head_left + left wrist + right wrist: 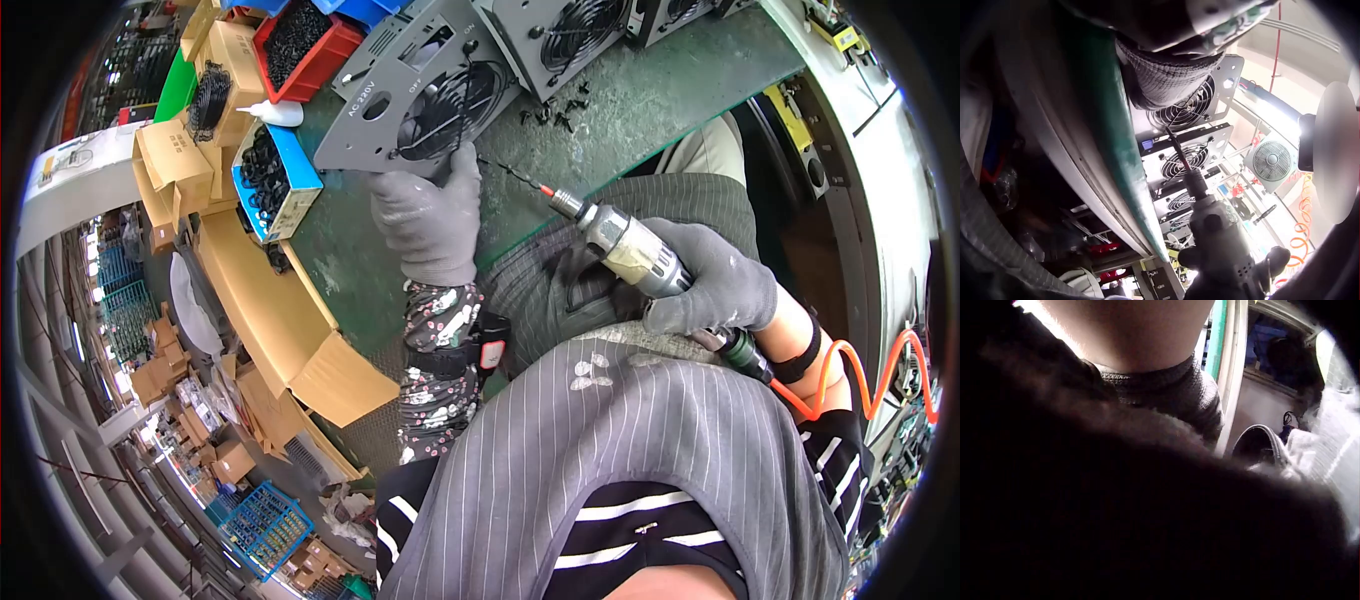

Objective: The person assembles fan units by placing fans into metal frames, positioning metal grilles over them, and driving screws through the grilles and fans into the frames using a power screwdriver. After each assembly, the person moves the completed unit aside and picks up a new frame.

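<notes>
My gloved left hand [430, 220] grips the near edge of a grey metal panel [365, 135] marked AC 220V, thumb up on its face; the other fingers are partly hidden. A round black fan grille [450, 110] is set in that panel. In my gloved right hand [715, 280] is a power screwdriver [630, 250] with an orange hose behind it. Its long dark bit [515, 175] points at the panel, the tip close to my left thumb. From the left wrist, the screwdriver [1219, 234] shows below the left glove [1169, 78]. Sleeve and glove cuff [1166, 394] block most of the right wrist view.
More fan panels [560, 45] stand along the back of the green bench [640, 110], with loose black screws [560, 112] before them. To the left are a red bin [290, 50] of screws, a white bottle [275, 113] and a blue-edged box [285, 205] of black parts. The orange coiled hose [850, 355] hangs right.
</notes>
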Action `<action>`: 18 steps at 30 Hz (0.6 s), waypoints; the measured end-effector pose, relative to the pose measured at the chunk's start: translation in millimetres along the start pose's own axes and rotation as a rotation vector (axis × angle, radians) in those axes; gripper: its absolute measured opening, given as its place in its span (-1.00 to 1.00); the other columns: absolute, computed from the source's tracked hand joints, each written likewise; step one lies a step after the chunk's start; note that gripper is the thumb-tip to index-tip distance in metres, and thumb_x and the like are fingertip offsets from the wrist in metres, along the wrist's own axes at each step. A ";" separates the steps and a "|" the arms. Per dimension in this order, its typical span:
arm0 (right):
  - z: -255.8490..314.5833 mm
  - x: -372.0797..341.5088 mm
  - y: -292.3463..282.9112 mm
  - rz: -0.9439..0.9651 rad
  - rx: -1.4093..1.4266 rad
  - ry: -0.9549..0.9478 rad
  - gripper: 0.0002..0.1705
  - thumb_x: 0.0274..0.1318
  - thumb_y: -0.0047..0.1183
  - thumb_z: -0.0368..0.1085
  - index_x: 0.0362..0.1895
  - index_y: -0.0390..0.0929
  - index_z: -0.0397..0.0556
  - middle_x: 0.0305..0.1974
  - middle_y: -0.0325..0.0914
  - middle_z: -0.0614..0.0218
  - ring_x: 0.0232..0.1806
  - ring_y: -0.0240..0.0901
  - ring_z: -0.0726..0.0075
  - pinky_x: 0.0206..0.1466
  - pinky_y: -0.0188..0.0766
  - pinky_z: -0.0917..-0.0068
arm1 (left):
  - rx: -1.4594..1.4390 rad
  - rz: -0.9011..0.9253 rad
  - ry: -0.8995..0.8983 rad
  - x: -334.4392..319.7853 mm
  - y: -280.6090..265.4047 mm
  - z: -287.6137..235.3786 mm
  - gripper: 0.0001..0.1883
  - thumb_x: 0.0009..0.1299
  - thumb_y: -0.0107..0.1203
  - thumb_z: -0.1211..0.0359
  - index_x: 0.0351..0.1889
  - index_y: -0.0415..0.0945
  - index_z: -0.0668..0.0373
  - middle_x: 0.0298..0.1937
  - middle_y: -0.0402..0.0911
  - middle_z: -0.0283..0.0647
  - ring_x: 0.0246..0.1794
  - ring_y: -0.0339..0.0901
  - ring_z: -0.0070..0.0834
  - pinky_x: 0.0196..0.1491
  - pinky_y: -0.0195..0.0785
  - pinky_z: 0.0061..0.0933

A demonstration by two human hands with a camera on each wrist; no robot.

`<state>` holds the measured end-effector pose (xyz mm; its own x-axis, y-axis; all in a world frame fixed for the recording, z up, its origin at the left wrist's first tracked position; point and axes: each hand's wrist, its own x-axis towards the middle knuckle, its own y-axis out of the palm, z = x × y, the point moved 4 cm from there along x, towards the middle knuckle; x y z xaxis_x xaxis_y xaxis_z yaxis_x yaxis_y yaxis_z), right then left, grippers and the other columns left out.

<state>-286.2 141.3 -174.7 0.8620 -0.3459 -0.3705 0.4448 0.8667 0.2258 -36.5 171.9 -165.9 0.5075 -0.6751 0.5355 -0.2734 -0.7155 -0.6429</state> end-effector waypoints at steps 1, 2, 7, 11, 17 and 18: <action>1.8 0.5 2.6 -0.001 0.003 0.005 -0.19 -0.23 0.43 -0.04 0.11 0.41 -0.18 -0.24 0.52 0.35 -0.22 0.44 0.47 -0.06 0.41 0.49 | 0.000 0.005 -0.003 3.3 -3.3 1.0 -0.35 0.06 0.39 0.35 0.04 0.24 0.30 -0.16 0.59 -0.06 -0.19 0.61 -0.20 -0.06 0.42 -0.27; 4.7 0.8 5.9 0.030 0.069 -0.043 -0.19 -0.22 0.43 -0.04 0.11 0.41 -0.18 -0.24 0.52 0.36 -0.23 0.44 0.47 -0.07 0.41 0.48 | -0.050 0.064 0.012 5.5 -3.9 1.5 -0.40 0.06 0.38 0.36 0.00 0.28 0.28 -0.18 0.62 -0.10 -0.23 0.62 -0.23 -0.09 0.44 -0.28; 37.9 -0.5 22.9 0.088 0.092 0.097 -0.04 -0.29 0.46 -0.11 0.20 0.28 -0.26 -0.19 0.52 0.28 -0.21 0.50 0.43 -0.08 0.46 0.50 | -0.186 0.179 0.030 5.1 0.6 16.2 -0.46 0.02 0.38 0.39 -0.05 0.37 0.19 -0.25 0.67 -0.22 -0.31 0.66 -0.29 -0.17 0.49 -0.31; 43.1 9.0 31.7 0.024 -0.048 -0.038 -0.04 -0.34 0.47 -0.04 0.17 0.33 -0.23 -0.20 0.51 0.31 -0.25 0.47 0.48 -0.15 0.43 0.55 | -0.302 0.220 -0.066 2.7 9.6 37.4 -0.42 0.00 0.40 0.40 -0.03 0.36 0.16 -0.25 0.67 -0.24 -0.34 0.65 -0.31 -0.19 0.50 -0.32; 47.7 12.2 42.5 -0.044 -0.104 0.006 -0.04 -0.34 0.45 -0.01 0.16 0.34 -0.24 -0.19 0.52 0.29 -0.26 0.51 0.46 -0.16 0.48 0.53 | -0.262 0.217 0.023 5.9 0.0 20.8 -0.38 -0.07 0.43 0.41 -0.05 0.35 0.21 -0.24 0.66 -0.23 -0.32 0.65 -0.38 -0.16 0.48 -0.38; 46.2 12.9 44.9 -0.053 -0.039 0.013 -0.03 -0.33 0.45 -0.01 0.17 0.34 -0.24 -0.19 0.52 0.29 -0.26 0.51 0.46 -0.16 0.48 0.52 | -0.167 0.214 0.033 6.4 -4.6 15.5 -0.38 -0.08 0.44 0.40 -0.06 0.34 0.20 -0.25 0.66 -0.23 -0.32 0.65 -0.37 -0.16 0.48 -0.38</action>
<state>-243.8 159.1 -127.7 0.8341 -0.3876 -0.3925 0.4801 0.8605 0.1703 -19.4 173.6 -168.1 0.3977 -0.8179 0.4158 -0.5039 -0.5734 -0.6460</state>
